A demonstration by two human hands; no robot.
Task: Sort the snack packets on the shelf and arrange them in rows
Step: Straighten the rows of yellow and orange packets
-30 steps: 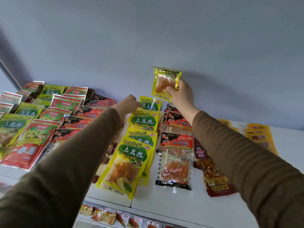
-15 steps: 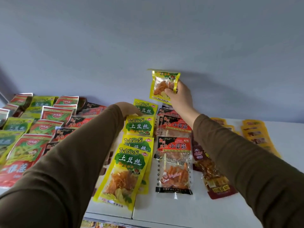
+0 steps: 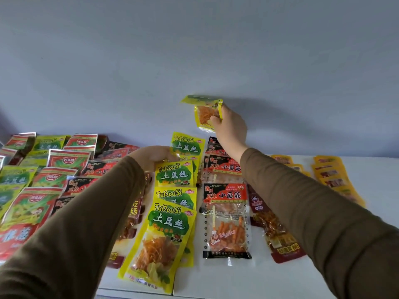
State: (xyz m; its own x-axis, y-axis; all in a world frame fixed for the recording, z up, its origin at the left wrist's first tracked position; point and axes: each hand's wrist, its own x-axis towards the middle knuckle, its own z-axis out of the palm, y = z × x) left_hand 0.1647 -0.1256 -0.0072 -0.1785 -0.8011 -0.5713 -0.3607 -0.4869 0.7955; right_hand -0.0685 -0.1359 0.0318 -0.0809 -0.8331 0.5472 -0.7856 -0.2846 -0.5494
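On the white shelf below a pale blue-grey wall, snack packets lie in overlapping columns running front to back. The biggest group is the left spread of red-and-green packets, too overlapped to count. Beside it, partly under the left sleeve, run black-and-red packets. In the middle stands the yellow TuDouSi column, five packets showing. Next to it a black-and-red noodle column shows about four. A dark red packet lies just beside that, under the right sleeve. At far right, two columns of orange-yellow packets blur together.

The right hand pinches one small yellow packet raised against the wall, above the column's far end. The left hand rests with curled fingers at the edge of a yellow packet near the column's back; whether it grips one cannot be told.
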